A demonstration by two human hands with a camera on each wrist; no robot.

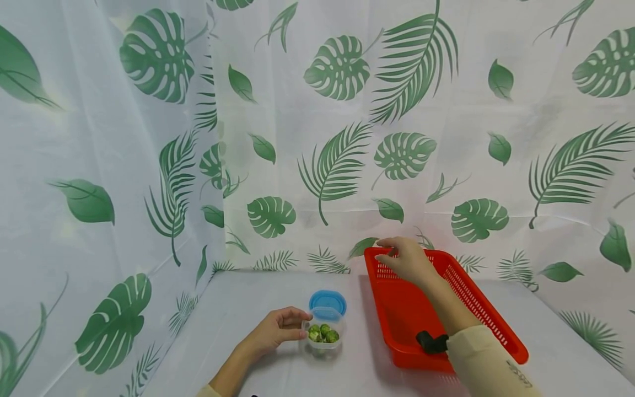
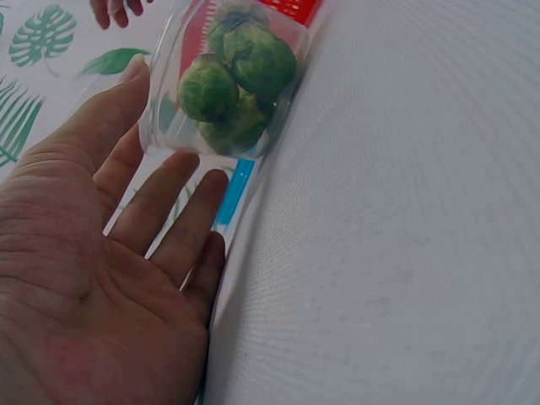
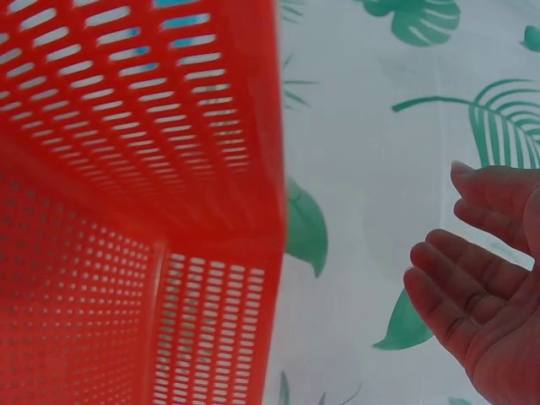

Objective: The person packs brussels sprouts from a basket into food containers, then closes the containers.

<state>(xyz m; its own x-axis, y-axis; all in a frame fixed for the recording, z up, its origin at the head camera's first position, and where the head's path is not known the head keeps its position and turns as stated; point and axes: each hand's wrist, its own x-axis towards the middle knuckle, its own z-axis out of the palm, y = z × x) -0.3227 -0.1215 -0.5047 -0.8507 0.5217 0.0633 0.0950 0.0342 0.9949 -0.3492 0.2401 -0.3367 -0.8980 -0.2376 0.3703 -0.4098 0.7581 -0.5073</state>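
A small clear plastic container [image 1: 324, 345] stands uncovered on the table, with several Brussels sprouts [image 2: 240, 72] inside. My left hand [image 1: 278, 331] is at its left side, thumb and fingertips near or against the rim, fingers loosely extended; the wrist view does not settle whether it grips. Just behind the container lies a blue lid [image 1: 327, 302]. Over the far left part of a red plastic basket [image 1: 404, 309] hovers my right hand [image 1: 407, 259]. Its fingers are relaxed and hold nothing, and the right wrist view has it apart from the basket wall.
The basket has slotted walls and takes up the right side of the white table [image 1: 218, 331]. A black item [image 1: 431, 342] sits by the right cuff. Leaf-patterned curtains [image 1: 337, 165] hang behind the table and on the left.
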